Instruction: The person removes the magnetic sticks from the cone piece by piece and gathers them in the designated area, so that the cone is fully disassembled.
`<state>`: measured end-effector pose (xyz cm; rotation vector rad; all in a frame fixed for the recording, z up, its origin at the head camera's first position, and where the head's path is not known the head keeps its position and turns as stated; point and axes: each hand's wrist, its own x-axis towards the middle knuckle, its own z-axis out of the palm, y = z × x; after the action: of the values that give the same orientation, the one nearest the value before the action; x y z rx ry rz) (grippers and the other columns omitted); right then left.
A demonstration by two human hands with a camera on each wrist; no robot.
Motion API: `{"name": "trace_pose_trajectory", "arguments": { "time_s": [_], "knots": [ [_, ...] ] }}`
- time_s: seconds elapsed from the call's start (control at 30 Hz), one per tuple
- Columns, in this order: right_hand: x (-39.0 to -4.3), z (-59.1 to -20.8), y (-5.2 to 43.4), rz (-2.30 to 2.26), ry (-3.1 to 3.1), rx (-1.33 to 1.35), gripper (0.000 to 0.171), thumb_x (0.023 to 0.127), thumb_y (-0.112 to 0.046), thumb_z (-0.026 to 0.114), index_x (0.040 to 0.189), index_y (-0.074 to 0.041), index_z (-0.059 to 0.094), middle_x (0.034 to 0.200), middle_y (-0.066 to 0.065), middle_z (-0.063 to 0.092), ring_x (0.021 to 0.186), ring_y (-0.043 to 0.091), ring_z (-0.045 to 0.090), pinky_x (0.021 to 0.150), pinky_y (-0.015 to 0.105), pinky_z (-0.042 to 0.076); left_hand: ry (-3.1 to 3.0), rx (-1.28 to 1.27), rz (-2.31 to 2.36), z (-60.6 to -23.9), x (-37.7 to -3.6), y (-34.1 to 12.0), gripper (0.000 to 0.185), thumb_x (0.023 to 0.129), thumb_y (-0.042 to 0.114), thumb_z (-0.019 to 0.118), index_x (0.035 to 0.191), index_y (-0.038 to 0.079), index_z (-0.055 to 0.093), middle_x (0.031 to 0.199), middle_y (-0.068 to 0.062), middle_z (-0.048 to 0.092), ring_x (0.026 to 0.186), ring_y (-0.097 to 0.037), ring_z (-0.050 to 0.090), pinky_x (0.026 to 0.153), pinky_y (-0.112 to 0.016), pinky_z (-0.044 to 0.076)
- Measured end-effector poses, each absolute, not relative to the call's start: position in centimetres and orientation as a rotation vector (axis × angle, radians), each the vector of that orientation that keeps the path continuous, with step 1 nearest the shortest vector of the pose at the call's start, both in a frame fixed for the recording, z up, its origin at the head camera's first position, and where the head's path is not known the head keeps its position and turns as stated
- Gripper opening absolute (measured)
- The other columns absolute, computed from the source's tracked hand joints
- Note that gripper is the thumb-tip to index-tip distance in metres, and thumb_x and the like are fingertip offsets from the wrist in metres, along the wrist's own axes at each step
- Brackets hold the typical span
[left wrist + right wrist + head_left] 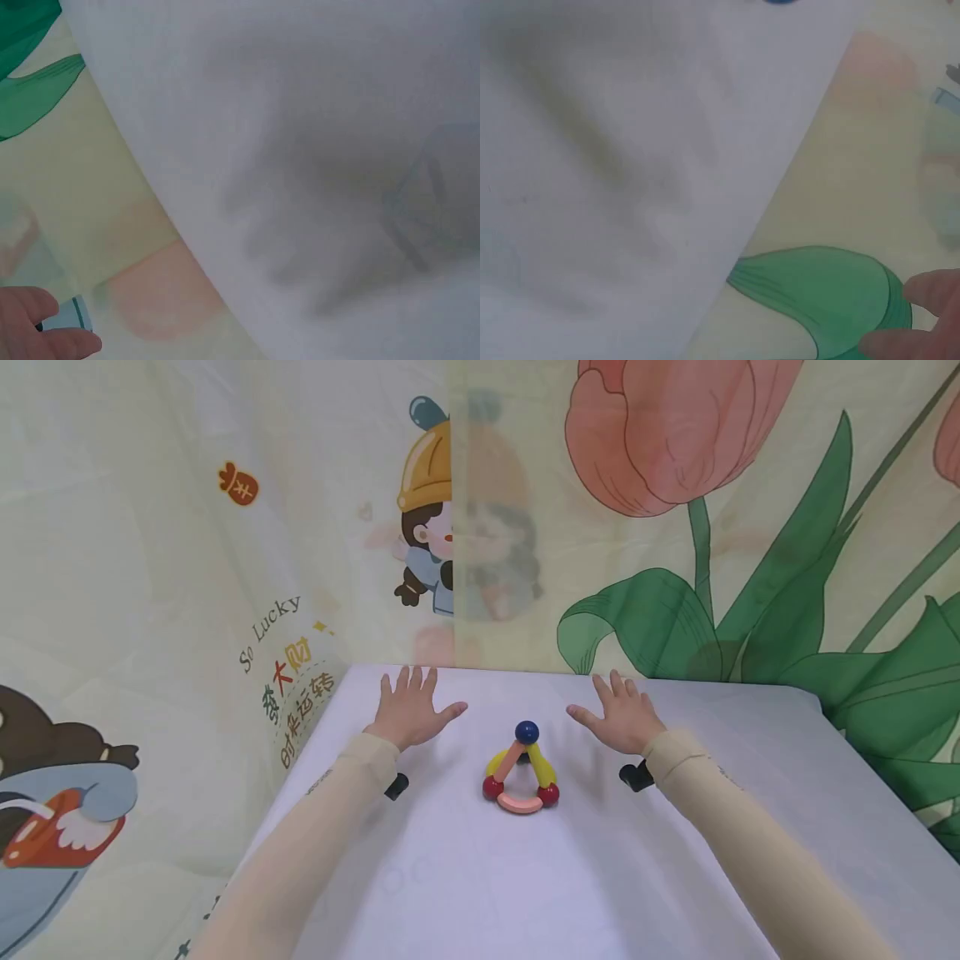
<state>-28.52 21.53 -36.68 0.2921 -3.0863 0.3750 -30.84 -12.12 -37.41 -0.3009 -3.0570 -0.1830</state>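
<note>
A small magnetic-rod structure [519, 804] stands on the white table between the hands in the head view. A dark blue ball [527, 732] tops it, with two red balls at its front base corners. Pink and yellow rods join the balls. To its left, my left hand [411, 708] is spread with straight fingers over the table, holding nothing. My right hand [621, 717] is spread likewise on the other side, thumb toward the structure. Fingertips of the left hand [46, 326] and right hand [922, 319] show at the wrist views' lower corners.
The white table [480, 893] ends at a back edge against a hanging cloth [510, 643] printed with tulips and cartoon figures. Another printed cloth [150, 610] hangs along the left side. A black wrist device [637, 776] sits under the right wrist, another [397, 786] under the left.
</note>
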Motion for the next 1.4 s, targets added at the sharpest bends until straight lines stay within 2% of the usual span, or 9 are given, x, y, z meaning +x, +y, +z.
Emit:
{"name": "trace_pose_trajectory", "arguments": {
  "time_s": [0.23,0.33,0.53,0.67,0.87,0.97,1.1,1.33,1.4],
  "knots": [
    [-26.3,-39.0,19.8,0.608,-3.032,0.328,0.083,0.096,-0.063,0.042,0.151,-0.002,0.030,0.155,0.026,0.026,0.139,0.047,0.030,0.109,0.060,0.028,-3.078,-0.335,-0.285,-39.9,-28.9,-11.3,0.093,0.090,0.074,0.038,0.155,0.009,0.024,0.158,-0.020,0.024,0.147,-0.039,0.017,0.116,-0.061,0.007],
    [-25.3,-39.8,18.7,0.707,-2.961,0.334,0.072,0.097,-0.058,0.045,0.148,-0.007,0.039,0.151,0.019,0.039,0.136,0.041,0.039,0.106,0.057,0.035,-3.057,-0.359,-0.406,-40.5,-27.9,-10.5,0.090,0.091,0.071,0.040,0.154,0.008,0.026,0.158,-0.018,0.027,0.147,-0.037,0.019,0.116,-0.059,0.009],
    [-24.2,-40.1,16.4,0.832,-2.732,0.435,0.048,0.097,-0.041,0.058,0.135,-0.012,0.056,0.120,0.008,0.062,0.104,0.029,0.061,0.083,0.043,0.054,-2.975,-0.498,-0.747,-41.5,-26.2,-7.7,0.082,0.091,0.063,0.052,0.154,0.014,0.031,0.155,-0.008,0.035,0.144,-0.029,0.029,0.115,-0.050,0.024],
    [-23.8,-39.9,15.0,0.867,-2.637,0.529,0.046,0.092,-0.036,0.067,0.131,-0.011,0.059,0.108,0.005,0.062,0.088,0.021,0.058,0.067,0.030,0.052,-2.917,-0.551,-1.045,-41.9,-25.5,-5.6,0.081,0.089,0.059,0.061,0.153,0.019,0.033,0.153,-0.005,0.039,0.142,-0.027,0.034,0.110,-0.052,0.033],
    [-23.9,-40.3,14.0,0.956,-2.534,0.600,0.040,0.088,-0.017,0.073,0.125,-0.009,0.062,0.112,0.004,0.062,0.083,0.021,0.061,0.067,0.028,0.053,-2.761,-0.563,-1.481,-42.6,-25.3,-2.8,0.065,0.090,0.038,0.068,0.146,0.019,0.045,0.145,-0.005,0.049,0.135,-0.026,0.043,0.109,-0.052,0.034],
    [-23.9,-40.6,13.8,1.020,-2.505,0.607,0.039,0.086,-0.011,0.074,0.124,-0.008,0.063,0.112,0.005,0.062,0.080,0.017,0.063,0.070,0.031,0.056,-2.659,-0.565,-1.599,-43.1,-25.4,-1.7,0.045,0.090,0.025,0.068,0.132,0.014,0.056,0.126,-0.005,0.063,0.116,-0.023,0.056,0.101,-0.045,0.043],
    [-23.7,-40.7,13.5,1.066,-2.490,0.595,0.041,0.085,-0.009,0.076,0.124,-0.006,0.064,0.111,0.006,0.062,0.079,0.014,0.064,0.070,0.030,0.057,-2.557,-0.542,-1.692,-43.8,-25.6,-0.9,0.029,0.089,0.014,0.065,0.117,0.011,0.058,0.103,-0.004,0.065,0.092,-0.017,0.057,0.085,-0.034,0.049],
    [-23.4,-40.7,13.2,1.066,-2.450,0.607,0.040,0.085,-0.010,0.076,0.123,-0.006,0.064,0.112,0.006,0.064,0.076,0.013,0.060,0.069,0.030,0.054,-2.484,-0.501,-1.676,-44.8,-25.9,0.0,0.038,0.086,0.008,0.066,0.122,0.007,0.055,0.114,-0.006,0.063,0.103,-0.017,0.060,0.096,-0.036,0.049],
    [-23.3,-40.7,13.0,1.067,-2.444,0.605,0.039,0.085,-0.010,0.076,0.122,-0.006,0.064,0.112,0.007,0.065,0.075,0.014,0.058,0.070,0.032,0.054,-2.468,-0.476,-1.624,-44.9,-25.8,0.1,0.033,0.084,0.009,0.068,0.116,0.007,0.057,0.109,-0.005,0.065,0.098,-0.017,0.061,0.093,-0.035,0.050]
  ]
}}
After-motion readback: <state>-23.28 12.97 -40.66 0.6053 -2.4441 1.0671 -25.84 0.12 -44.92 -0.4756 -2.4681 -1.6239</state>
